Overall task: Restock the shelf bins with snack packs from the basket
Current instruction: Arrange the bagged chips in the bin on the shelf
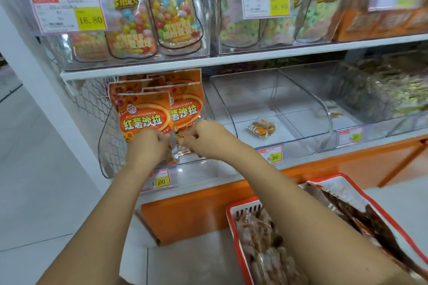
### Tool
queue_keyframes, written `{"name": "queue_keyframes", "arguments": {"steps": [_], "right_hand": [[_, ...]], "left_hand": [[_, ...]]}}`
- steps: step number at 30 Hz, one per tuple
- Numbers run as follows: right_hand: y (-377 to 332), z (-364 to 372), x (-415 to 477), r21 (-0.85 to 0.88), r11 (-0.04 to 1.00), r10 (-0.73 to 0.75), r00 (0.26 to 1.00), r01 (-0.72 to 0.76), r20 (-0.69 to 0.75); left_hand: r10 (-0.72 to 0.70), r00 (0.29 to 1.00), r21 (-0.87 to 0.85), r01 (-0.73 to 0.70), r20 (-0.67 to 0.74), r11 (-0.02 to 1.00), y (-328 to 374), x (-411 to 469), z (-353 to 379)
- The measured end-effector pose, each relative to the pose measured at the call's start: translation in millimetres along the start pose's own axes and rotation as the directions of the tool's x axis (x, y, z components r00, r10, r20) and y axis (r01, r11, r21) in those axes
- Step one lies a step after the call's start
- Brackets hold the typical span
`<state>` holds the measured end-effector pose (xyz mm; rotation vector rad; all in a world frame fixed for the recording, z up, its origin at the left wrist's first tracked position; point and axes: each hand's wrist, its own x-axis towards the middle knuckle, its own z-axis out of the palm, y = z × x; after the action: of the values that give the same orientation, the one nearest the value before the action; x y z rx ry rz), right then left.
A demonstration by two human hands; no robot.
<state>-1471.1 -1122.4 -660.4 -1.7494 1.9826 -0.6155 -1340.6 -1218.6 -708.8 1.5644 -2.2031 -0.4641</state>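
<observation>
Stocking is under way: the left grip and right grip both curl around the bottom edges of orange snack packs standing in the leftmost bin. Next, probably, release them upright and reach for the red basket.

The packs are orange, with yellow lettering on a red oval and a silver edge. The basket is red (its slotted inner wall white) and holds pale and brown wrappers. The tags are white with red borders and yellow squares. Upper bags show multicoloured balls and pastel rings. The shelf is white, its base orange; the bins are clear.
</observation>
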Motion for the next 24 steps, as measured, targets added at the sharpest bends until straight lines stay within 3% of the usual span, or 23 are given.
{"name": "queue_keyframes", "arguments": {"steps": [2,4,9,12,15,19,24], "right_hand": [[5.6,-16.8,-26.3,-0.014,1.000,-0.003,0.998,0.002,-0.061],[25.0,-28.2,-48.1,-0.077,0.995,0.053,0.994,-0.061,-0.100],[119.3,-50.0,-93.5,-0.115,0.945,0.278,0.935,-0.308,-0.218],[184.5,-62.7,-118.5,-0.186,0.827,0.482,0.839,-0.530,-0.252],[239.9,-65.8,-137.9,-0.261,0.702,0.629,0.749,-0.663,-0.209],[289.6,-55.0,-149.9,-0.279,0.672,0.700,0.711,-0.686,-0.063],[311.8,-30.6,-155.5,-0.380,0.597,0.736,0.670,-0.707,-0.090]], "left_hand": [[0.193,0.968,-0.115,-0.213,-0.162,0.970,22.8,-23.0,-9.1],[0.340,0.919,-0.206,-0.378,-0.199,0.902,48.2,-46.1,-13.2],[0.608,0.793,-0.157,-0.596,0.035,0.787,86.0,-80.0,19.4],[0.627,0.769,-0.064,-0.624,0.124,0.779,94.9,-79.5,37.7],[0.603,0.784,-0.019,-0.608,0.147,0.794,102.9,-75.7,44.5],[0.549,0.830,0.043,-0.555,0.100,0.831,119.1,-75.5,51.1],[0.484,0.870,0.235,-0.493,0.096,0.838,133.0,-72.4,56.6]]}}
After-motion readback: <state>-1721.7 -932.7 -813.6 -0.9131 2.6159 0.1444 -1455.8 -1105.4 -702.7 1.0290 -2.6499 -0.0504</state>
